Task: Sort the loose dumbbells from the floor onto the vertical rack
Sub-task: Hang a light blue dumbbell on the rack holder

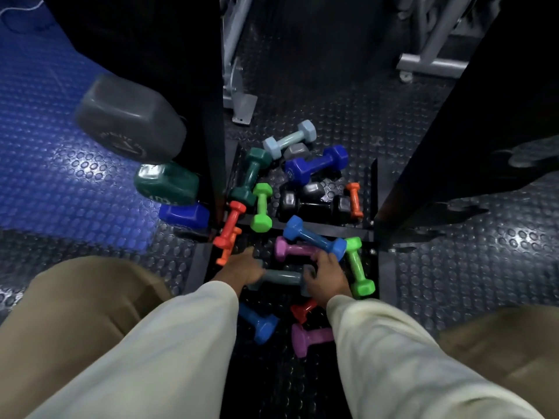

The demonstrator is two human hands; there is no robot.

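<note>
I take the vertical rack (211, 101) as landmark: black upright left of centre, base frame spread on the studded floor (453, 282). On its far-left side three dumbbells already sit racked, ends toward me: big grey one (130, 119) on top, dark green (166, 184) under it, blue (184, 216) lowest.

The loose pile lies right of the upright, inside and across the base frame. Largest first: black dumbbell (314, 205) mid-frame, navy one (316, 164) beyond it, teal one (251, 176) closest to the upright, pale blue (289, 140) farthest back. Nearer me a mid-blue dumbbell (314, 237) lies over a purple one (295, 248), a green one (358, 269) beside them.

Both hands are down on a grey dumbbell (282, 278) at the near edge of the frame. Left hand (242, 267) covers its left head, fingers blurred, so I can't tell if it grips. Right hand (325, 275) curls round the right head, looks like holding.

Risks, my judgement: the mid-blue dumbbell sits just beyond the right hand, so lifting could knock it and roll it onto fingers. The frame bar could catch a head on the way up. A grip by the heads, not the handle, may slip. The small red dumbbell (304, 309) and another purple one (308, 338) sit under my forearms; a dropped weight lands there or on a foot.
</note>
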